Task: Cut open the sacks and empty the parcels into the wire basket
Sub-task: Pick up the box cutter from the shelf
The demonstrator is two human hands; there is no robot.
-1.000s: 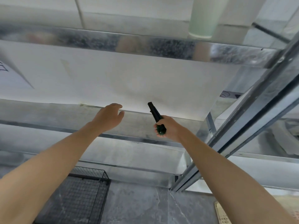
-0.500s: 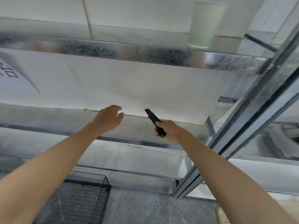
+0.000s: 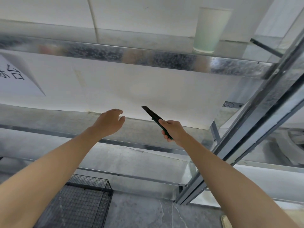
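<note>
Knife [image 3: 156, 120] tilted further left in the clenched right hand [image 3: 174, 131] — left hand [image 3: 109, 123] loose — wire basket [image 3: 79, 204] black.

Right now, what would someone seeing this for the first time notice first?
Probably the dark, long-handled utility knife gripped in the right hand, raised mid-frame toward a galvanised metal shelf rack. Beside it, the open left hand reaches for the shelf edge. A pale green paper cup stands top right, and a black wire basket sits on the floor, lower left.
</note>
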